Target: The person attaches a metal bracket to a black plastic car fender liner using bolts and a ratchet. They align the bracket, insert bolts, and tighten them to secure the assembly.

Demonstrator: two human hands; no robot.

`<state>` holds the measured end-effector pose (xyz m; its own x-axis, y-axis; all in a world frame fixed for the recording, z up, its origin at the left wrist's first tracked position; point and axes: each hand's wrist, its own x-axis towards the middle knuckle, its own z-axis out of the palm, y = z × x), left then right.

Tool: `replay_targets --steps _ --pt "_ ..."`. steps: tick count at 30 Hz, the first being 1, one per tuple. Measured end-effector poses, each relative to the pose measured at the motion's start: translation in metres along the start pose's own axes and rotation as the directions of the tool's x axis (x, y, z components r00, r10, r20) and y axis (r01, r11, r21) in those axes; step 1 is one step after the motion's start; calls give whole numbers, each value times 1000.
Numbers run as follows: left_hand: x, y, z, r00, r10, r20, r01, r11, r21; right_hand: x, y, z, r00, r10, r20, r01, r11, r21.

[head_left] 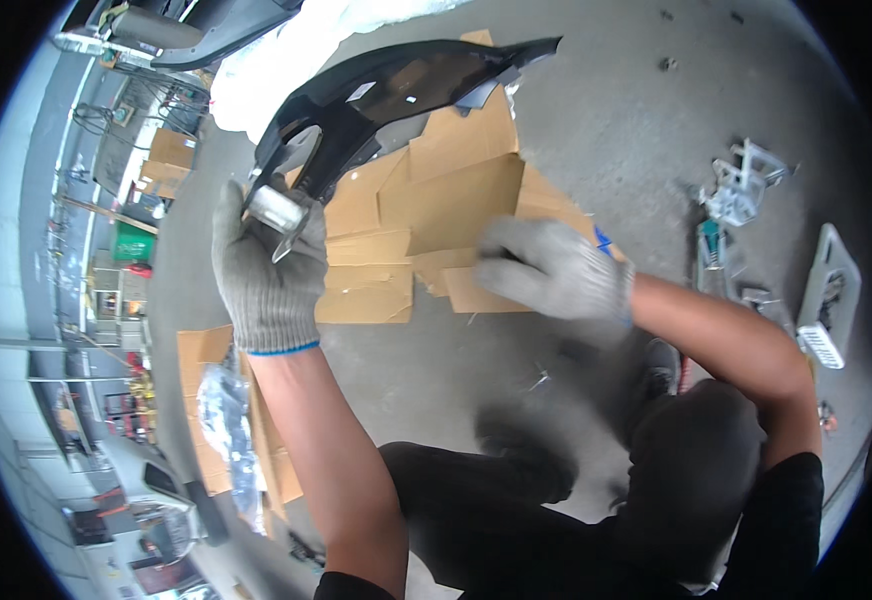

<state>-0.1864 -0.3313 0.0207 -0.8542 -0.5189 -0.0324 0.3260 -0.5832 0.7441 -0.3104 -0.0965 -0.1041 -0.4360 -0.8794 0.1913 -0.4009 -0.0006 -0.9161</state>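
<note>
My left hand [268,285], in a grey knit glove with a blue cuff edge, is closed around a silver metal part [279,210] at the near end of a black curved panel [356,100] that looks like a car fender. Whether the metal part is fixed to the panel is hidden by my fingers. Over the cardboard, my right hand [546,268], gloved the same way, has its fingers curled inward. Motion blurs them slightly, and anything inside them is hidden. Unfolded brown cardboard [466,205] lies on the floor under the panel.
White wrapping [286,60] lies behind the panel. At the right are a metal bracket [746,185], a green-handled tool [711,245] and a grey tray [828,290]. A cardboard box with clear plastic [226,420] sits at the left. My knees are close below.
</note>
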Motion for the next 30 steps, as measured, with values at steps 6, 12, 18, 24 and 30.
replay_targets --steps 6,12,18,24,30 --pt "7 4 0 999 15 40 -14 1000 -11 -108 116 28 882 439 174 -464 874 147" --pt "8 4 -1 965 251 75 -262 899 350 -221 181 63 745 649 152 -665 712 225" --pt "9 8 -2 945 318 80 -311 791 527 -226 194 67 766 636 95 -643 753 137" --pt "7 3 -1 944 319 82 -308 770 559 -233 204 75 806 581 112 -591 799 107" --pt "1 1 0 955 296 28 -267 810 523 -236 212 76 790 604 103 -613 783 105"
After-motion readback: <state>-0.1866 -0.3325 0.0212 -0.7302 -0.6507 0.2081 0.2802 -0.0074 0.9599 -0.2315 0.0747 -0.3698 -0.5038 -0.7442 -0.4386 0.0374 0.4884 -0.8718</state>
